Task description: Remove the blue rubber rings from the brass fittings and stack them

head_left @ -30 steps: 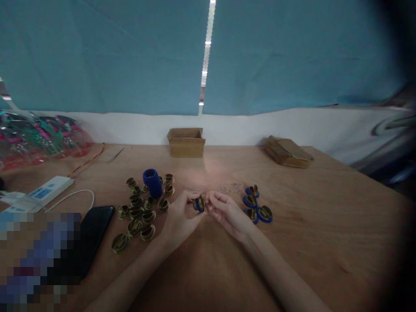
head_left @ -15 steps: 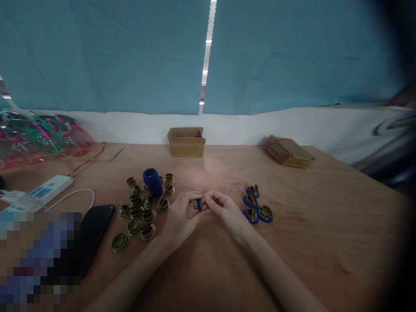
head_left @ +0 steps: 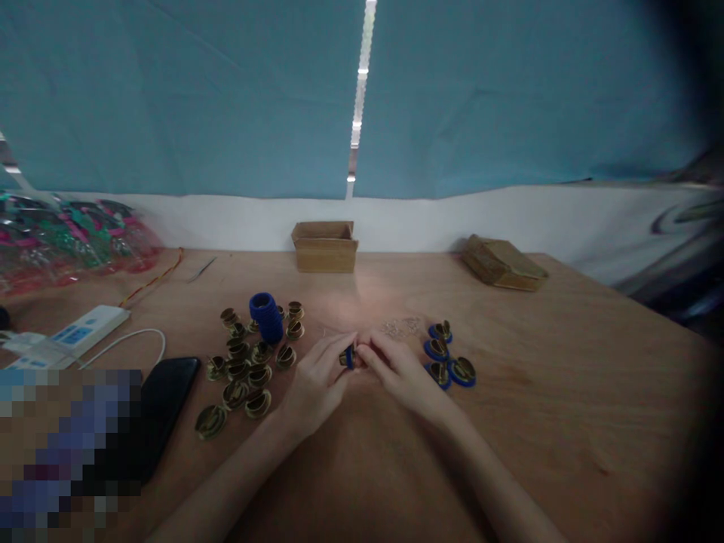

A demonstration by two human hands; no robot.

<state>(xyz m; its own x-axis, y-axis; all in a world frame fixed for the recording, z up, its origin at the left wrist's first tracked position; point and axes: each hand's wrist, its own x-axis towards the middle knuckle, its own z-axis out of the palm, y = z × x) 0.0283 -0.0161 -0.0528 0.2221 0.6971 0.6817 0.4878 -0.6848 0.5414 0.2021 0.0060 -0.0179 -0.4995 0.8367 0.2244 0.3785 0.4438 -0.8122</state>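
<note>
My left hand [head_left: 314, 388] is closed around a small brass-coloured fitting with a blue ring [head_left: 348, 358] on it. Against the fitting's right side, my right hand [head_left: 404, 373] pinches with thumb and forefinger; what is between those fingertips is too small to make out. Several bare brass fittings [head_left: 234, 394] stand to the left of my hands, around a leaning stack of blue rings [head_left: 268, 323]. To the right sit several brass fittings with blue rings [head_left: 462, 371]. Tiny pale metal bits [head_left: 401, 326] lie scattered just beyond my right hand.
An open cardboard box [head_left: 326, 256] stands at the back of the wooden table [head_left: 543, 422], and another box [head_left: 503, 264] sits at back right. On the left are a black phone [head_left: 170, 400], a white power strip [head_left: 84, 332] with cables, tweezers [head_left: 202, 269] and plastic-wrapped items [head_left: 79, 237].
The held fitting has turned slightly and shifted a little right. My left fingers have closed further over it, and my right fingers have moved slightly against it.
</note>
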